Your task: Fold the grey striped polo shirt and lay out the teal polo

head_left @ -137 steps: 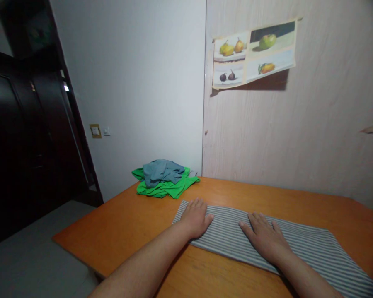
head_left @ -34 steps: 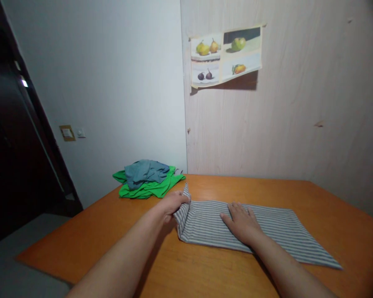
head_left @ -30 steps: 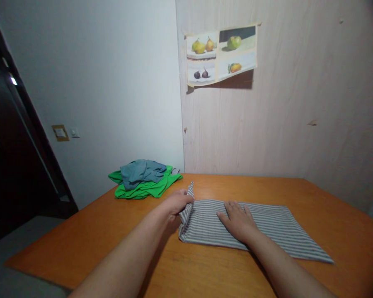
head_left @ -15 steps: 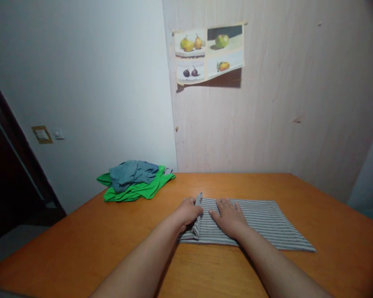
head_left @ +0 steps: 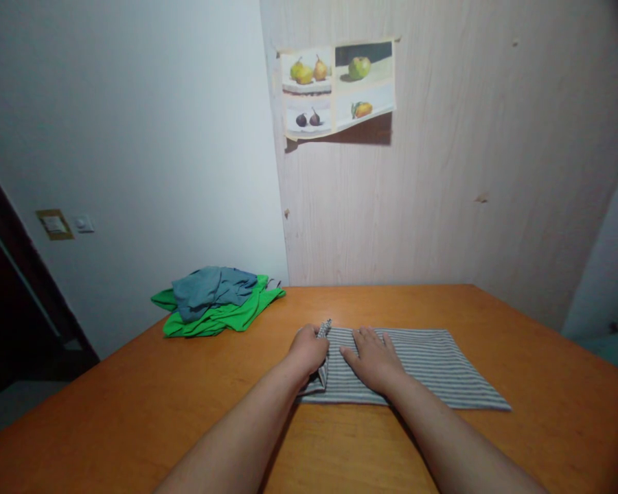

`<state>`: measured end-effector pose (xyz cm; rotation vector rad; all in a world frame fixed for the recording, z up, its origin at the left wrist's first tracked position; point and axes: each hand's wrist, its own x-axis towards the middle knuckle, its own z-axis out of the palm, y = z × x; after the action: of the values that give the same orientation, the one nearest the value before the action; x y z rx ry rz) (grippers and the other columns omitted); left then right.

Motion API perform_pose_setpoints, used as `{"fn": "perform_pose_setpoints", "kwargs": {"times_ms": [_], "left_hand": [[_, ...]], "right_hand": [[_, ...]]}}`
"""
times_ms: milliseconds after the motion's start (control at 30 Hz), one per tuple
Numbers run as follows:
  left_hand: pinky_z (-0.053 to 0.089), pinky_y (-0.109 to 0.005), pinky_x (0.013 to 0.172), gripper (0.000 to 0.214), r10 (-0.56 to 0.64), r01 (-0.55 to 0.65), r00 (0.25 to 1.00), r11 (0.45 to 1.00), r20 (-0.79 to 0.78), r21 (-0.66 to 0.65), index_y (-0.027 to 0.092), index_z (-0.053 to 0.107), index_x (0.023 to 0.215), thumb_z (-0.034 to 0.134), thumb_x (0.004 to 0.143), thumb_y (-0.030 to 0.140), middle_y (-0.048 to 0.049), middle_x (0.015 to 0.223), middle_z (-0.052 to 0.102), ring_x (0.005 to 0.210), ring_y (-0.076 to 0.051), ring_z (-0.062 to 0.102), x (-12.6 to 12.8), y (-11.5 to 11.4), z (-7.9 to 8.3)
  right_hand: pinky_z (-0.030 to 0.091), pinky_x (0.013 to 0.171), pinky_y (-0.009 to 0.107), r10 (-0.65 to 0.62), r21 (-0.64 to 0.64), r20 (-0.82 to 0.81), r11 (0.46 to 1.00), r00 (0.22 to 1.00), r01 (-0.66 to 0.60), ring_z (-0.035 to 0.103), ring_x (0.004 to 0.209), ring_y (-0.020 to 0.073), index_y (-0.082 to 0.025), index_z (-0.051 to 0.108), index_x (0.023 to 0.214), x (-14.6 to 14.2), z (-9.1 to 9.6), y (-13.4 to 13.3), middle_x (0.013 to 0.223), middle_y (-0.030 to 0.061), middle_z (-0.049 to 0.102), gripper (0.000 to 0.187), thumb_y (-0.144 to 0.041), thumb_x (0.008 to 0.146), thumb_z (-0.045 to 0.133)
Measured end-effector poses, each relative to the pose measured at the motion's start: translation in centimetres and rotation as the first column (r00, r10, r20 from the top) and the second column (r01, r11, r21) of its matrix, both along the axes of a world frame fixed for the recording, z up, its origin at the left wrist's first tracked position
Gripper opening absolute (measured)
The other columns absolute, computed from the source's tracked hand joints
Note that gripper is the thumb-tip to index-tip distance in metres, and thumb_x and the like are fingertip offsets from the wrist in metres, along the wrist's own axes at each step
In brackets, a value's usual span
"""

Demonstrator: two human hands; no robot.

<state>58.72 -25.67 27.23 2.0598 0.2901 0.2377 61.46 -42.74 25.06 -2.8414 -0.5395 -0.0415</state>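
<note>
A grey-and-white striped cloth (head_left: 427,360) lies folded in a flat, long shape on the table, its left end turned up into a bunched fold. My left hand (head_left: 309,350) is closed around that fold, with a bit of gathered stripe sticking up beyond its knuckles. Part of the fold is hidden behind the fingers. Flat on the cloth, just right of the fold, rests my right hand (head_left: 375,360) with its fingers outstretched and thumb apart. It presses down on the fabric and grips nothing.
On the table's far left, a crumpled blue-grey garment (head_left: 213,291) lies over a bright green one (head_left: 221,321). The orange-brown wooden table (head_left: 340,446) reaches the wall. A sheet of fruit pictures (head_left: 337,89) hangs there, and a switch (head_left: 55,224) is on the left.
The view has swung slightly to the right. My left hand has curled a little further over the fold. My right hand still lies flat on the cloth.
</note>
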Motion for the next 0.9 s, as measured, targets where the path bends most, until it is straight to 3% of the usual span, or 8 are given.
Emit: {"fn": "perform_pose_setpoints", "kwargs": {"times_ms": [133, 300, 400, 533, 733, 900], "left_hand": [[0.041, -0.023, 0.061, 0.017, -0.011, 0.011, 1.0, 1.0, 0.007, 0.016, 0.017, 0.067, 0.088, 0.068, 0.071, 0.013, -0.0046, 0.08, 0.072, 0.074, -0.019, 0.065, -0.2, -0.2, -0.3], [0.035, -0.023, 0.049, 0.032, -0.076, 0.075, 0.996, 0.997, -0.037, -0.025, 0.016, 0.061, 0.106, 0.068, 0.079, 0.032, 0.0023, 0.058, 0.062, 0.049, -0.015, 0.055, -0.9, -0.7, -0.2], [0.034, -0.022, 0.047, 0.021, -0.096, 0.095, 0.995, 0.995, -0.019, -0.034, 0.016, 0.061, 0.1, 0.061, 0.085, 0.032, 0.0035, 0.055, 0.059, 0.045, -0.013, 0.051, -1.1, -0.3, -0.1], [0.039, -0.021, 0.056, 0.012, -0.059, 0.057, 0.993, 0.998, 0.101, 0.022, 0.018, 0.062, 0.084, 0.055, 0.088, 0.027, 0.0007, 0.064, 0.062, 0.061, -0.014, 0.058, -0.9, 1.3, 0.1], [0.043, -0.024, 0.078, 0.01, -0.013, -0.027, 0.967, 0.988, 0.254, 0.154, 0.02, 0.065, 0.085, 0.055, 0.087, 0.022, -0.0037, 0.087, 0.068, 0.089, -0.02, 0.061, -1.7, 3.8, 0.7], [0.043, -0.028, 0.092, 0.012, -0.112, 0.055, 0.957, 0.976, 0.269, 0.211, 0.022, 0.071, 0.088, 0.059, 0.086, 0.025, -0.006, 0.096, 0.07, 0.1, -0.023, 0.06, -2.9, 3.4, 0.8]], "right_hand": [[0.002, 0.121, 0.051, -0.001, 0.0, -0.002, 1.0, 1.0, 0.001, 0.019, 0.152, 0.0296, -0.009, 0.036, 0.154, 0.0, 0.1, 0.0, 0.162, 0.0163, 0.029, 0.079, -0.063, 0.096, 0.027], [0.003, 0.121, 0.052, 0.001, 0.008, 0.013, 1.0, 1.0, -0.001, 0.02, 0.152, 0.0303, -0.009, 0.037, 0.153, 0.0, -0.1, 0.0, 0.161, 0.017, 0.031, 0.079, -0.062, 0.096, 0.027], [0.004, 0.121, 0.053, 0.007, 0.016, 0.03, 1.0, 1.0, -0.008, 0.021, 0.151, 0.0309, -0.007, 0.037, 0.153, 0.1, -0.3, -0.1, 0.161, 0.0182, 0.032, 0.08, -0.062, 0.096, 0.027], [0.003, 0.121, 0.053, 0.001, 0.019, 0.023, 1.0, 1.0, -0.001, 0.021, 0.151, 0.0309, -0.008, 0.037, 0.153, 0.2, -0.3, -0.1, 0.161, 0.0182, 0.031, 0.08, -0.063, 0.096, 0.026], [0.003, 0.121, 0.052, -0.004, 0.007, 0.013, 1.0, 1.0, 0.004, 0.02, 0.151, 0.0297, -0.008, 0.037, 0.153, 0.2, -0.2, -0.1, 0.161, 0.0181, 0.031, 0.081, -0.065, 0.096, 0.026], [0.004, 0.121, 0.053, -0.003, 0.006, 0.014, 1.0, 1.0, 0.003, 0.02, 0.151, 0.0308, -0.007, 0.036, 0.153, 0.0, -0.1, -0.2, 0.162, 0.0173, 0.03, 0.082, -0.064, 0.096, 0.025]]}}
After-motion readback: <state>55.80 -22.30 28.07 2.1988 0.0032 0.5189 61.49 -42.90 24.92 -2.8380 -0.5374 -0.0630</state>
